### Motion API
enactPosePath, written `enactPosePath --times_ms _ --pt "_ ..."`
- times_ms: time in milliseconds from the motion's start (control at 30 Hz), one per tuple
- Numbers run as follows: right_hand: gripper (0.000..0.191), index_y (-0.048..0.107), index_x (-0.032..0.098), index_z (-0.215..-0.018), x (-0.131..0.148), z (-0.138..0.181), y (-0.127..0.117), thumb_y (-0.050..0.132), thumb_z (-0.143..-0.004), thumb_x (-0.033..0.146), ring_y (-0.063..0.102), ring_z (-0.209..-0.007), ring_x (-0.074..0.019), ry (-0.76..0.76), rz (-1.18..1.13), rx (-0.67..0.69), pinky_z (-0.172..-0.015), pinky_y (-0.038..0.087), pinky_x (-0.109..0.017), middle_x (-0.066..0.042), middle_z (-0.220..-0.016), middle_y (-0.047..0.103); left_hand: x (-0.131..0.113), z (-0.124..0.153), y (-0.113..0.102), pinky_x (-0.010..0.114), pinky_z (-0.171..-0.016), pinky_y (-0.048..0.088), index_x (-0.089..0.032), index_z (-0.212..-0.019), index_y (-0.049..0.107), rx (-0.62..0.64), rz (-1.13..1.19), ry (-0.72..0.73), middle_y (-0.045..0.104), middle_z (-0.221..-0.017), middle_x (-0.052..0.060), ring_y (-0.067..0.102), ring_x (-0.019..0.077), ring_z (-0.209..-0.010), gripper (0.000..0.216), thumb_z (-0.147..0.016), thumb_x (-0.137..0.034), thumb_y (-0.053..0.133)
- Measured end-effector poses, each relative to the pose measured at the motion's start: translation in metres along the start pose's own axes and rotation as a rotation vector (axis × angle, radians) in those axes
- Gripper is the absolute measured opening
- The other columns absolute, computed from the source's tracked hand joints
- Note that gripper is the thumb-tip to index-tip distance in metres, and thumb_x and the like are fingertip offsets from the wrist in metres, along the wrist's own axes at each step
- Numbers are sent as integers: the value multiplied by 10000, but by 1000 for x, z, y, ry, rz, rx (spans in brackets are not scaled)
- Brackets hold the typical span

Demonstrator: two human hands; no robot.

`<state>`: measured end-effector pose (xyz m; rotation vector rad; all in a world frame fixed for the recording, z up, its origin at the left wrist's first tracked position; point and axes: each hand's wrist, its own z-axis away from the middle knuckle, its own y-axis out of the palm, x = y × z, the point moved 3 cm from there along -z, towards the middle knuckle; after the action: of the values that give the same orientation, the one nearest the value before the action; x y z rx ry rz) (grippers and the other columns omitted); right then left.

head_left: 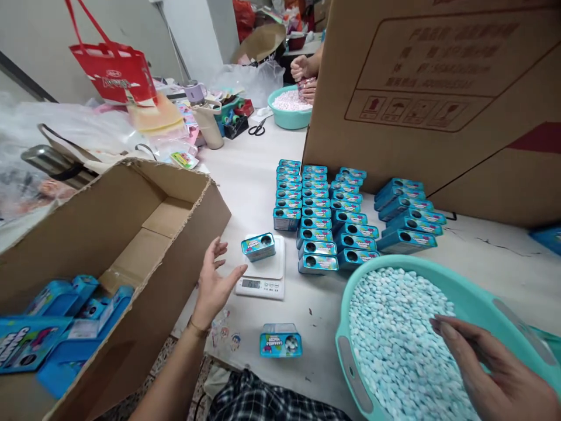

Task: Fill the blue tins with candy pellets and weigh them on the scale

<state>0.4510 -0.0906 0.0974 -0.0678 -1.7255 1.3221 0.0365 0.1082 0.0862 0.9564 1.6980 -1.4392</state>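
A blue candy tin [258, 248] rests on the white digital scale [265, 287], whose display is lit. My left hand [218, 279] is just left of that tin, fingers spread and holding nothing. Over the teal basin [357, 374] of pale blue candies [401, 339], my right hand [491, 362] has its thumb and forefinger pinched together. Whatever may be between those fingertips is hidden. Another blue tin [281, 340], with candies showing through its round window, lies in front of the scale near the table's edge.
Rows of blue tins [317, 248] stand behind the basin, against a large carton [394, 146]. An open cardboard box [175, 257] at left holds more blue tins. Farther back are scissors [257, 128] and another person's hands [307, 79] at a second basin [291, 120].
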Motion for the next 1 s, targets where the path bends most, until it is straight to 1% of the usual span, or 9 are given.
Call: enactPosePath --times_ms 67,167,367,467,567,667,800,867,1000 --pt "313 685 405 -930 18 0 4 558 -805 663 696 -1011 -353 47 -58 65 -764 568 -495 -21 -1057 755 16 -4 12 473 -1014 479 -247 -1474 354 74 0 -13 531 -1415 167 515 309 -1326 819 -786 -398 771" --pt "356 686 359 -944 34 2 7 585 -785 662 673 -1060 -373 47 -132 84 -917 526 -525 -37 -1080 746 21 -10 25 492 -1058 445 -247 -1485 346 113 22 5 513 -1441 169 491 310 -1356 833 -787 -407 771" --pt "351 690 366 -968 27 10 5 583 -800 655 651 -1102 -383 85 -102 68 -955 509 -538 -28 -1099 737 9 -20 20 486 -1093 412 -241 -1494 332 114 33 56 490 -1465 175 461 307 -1386 876 -766 -402 792" --pt "382 698 335 -953 29 11 8 612 -773 661 639 -1113 -395 112 -145 60 -1040 445 -596 -45 -1074 736 11 -25 23 460 -1106 405 -240 -1485 348 145 27 75 483 -1478 165 457 291 -1389 885 -744 -385 811" --pt "385 692 272 -963 40 10 16 675 -766 602 640 -1107 -378 166 -392 24 -1052 438 -609 -76 -1077 720 13 -29 37 394 -1050 459 -199 -1351 503 253 107 62 601 -1353 135 578 264 -1255 698 -746 -365 807" --pt "320 680 263 -989 46 7 27 704 -794 515 642 -1117 -319 209 -756 5 -996 513 -526 -63 -1110 692 5 -27 50 340 -928 520 -168 -1143 616 327 224 33 707 -1098 83 672 224 -1018 395 -814 -348 740" --pt "304 706 277 -1040 47 8 39 714 -806 472 617 -1184 -271 361 -1172 93 -998 529 -423 -66 -1169 675 -37 -14 51 350 -936 501 -196 -1147 625 377 217 176 685 -1102 66 643 218 -1030 310 -875 -327 691" --pt "338 711 264 -1054 49 12 44 731 -794 480 609 -1204 -262 458 -1326 127 -1000 527 -405 -72 -1180 678 -74 -5 49 345 -939 488 -219 -1186 608 480 163 316 659 -1139 62 623 216 -1059 309 -894 -292 674" --pt "384 699 230 -1079 65 19 47 765 -781 463 634 -1157 -242 606 -1587 188 -944 549 -371 -63 -1151 696 -162 15 56 322 -934 481 -269 -1287 561 696 25 654 612 -1200 59 594 206 -1093 374 -924 -195 611"
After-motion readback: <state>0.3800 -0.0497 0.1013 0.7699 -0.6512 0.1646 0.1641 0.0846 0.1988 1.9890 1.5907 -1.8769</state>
